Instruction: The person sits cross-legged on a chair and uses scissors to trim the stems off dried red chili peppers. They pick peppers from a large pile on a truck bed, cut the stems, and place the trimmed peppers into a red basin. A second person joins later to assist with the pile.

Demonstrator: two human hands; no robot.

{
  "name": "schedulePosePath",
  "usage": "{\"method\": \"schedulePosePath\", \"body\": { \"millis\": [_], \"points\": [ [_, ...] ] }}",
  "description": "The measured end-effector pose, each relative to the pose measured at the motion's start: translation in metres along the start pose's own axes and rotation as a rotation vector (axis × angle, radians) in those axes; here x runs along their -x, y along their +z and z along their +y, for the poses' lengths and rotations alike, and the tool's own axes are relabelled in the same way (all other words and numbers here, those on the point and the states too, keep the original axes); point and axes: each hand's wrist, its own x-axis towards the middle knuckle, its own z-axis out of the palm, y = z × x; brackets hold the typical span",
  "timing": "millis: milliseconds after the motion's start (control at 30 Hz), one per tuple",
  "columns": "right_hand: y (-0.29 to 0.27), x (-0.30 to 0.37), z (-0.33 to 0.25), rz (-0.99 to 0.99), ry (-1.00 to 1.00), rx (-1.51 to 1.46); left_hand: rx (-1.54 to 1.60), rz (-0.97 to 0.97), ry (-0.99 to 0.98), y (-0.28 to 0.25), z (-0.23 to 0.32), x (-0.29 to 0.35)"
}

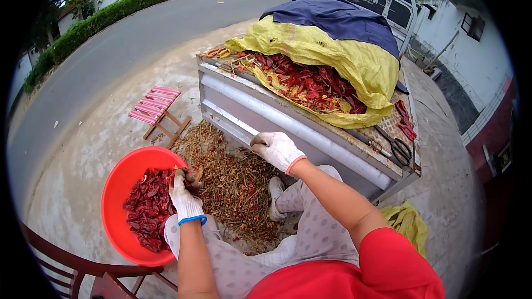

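Observation:
My left hand (185,192), in a white knit glove with a blue cuff band, is at the right rim of a red plastic basin (113,210). Its fingers are curled together, and a bit of red dried chili pepper (178,169) shows at the tips. Dark red dried chili peppers (148,210) lie piled inside the basin. My right hand (277,150), also gloved, hovers before the truck bed's side with closed fingers; whatever they may hold is hidden. Above it, more dried chilies (310,80) spill from an open yellow woven sack (360,66) on the bed.
Black-handled scissors (400,151) and orange-handled scissors (218,52) lie on the truck bed (299,119). Cut stems (227,188) cover the ground between basin and truck. A pink-striped folding stool (155,105) stands left; a wooden chair (83,266) is lower left. Someone stands behind the truck.

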Motion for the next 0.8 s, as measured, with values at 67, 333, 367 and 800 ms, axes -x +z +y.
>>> {"method": "schedulePosePath", "body": {
  "millis": [67,333,367,800],
  "points": [
    [-0.032,-0.015,0.013,0.023,-0.045,0.226,0.120,0.102,-0.053,-0.009,0.017,-0.017],
    [-0.147,-0.069,0.066,0.096,0.106,0.674,0.637,0.263,0.113,-0.087,0.065,-0.066],
    [-0.152,-0.070,0.075,0.062,0.132,0.717,0.702,0.282,0.145,-0.088,0.068,-0.068],
    [-0.173,-0.085,0.138,0.351,0.190,0.283,0.596,0.140,-0.090,-0.118,0.044,-0.095]
  ]
}}
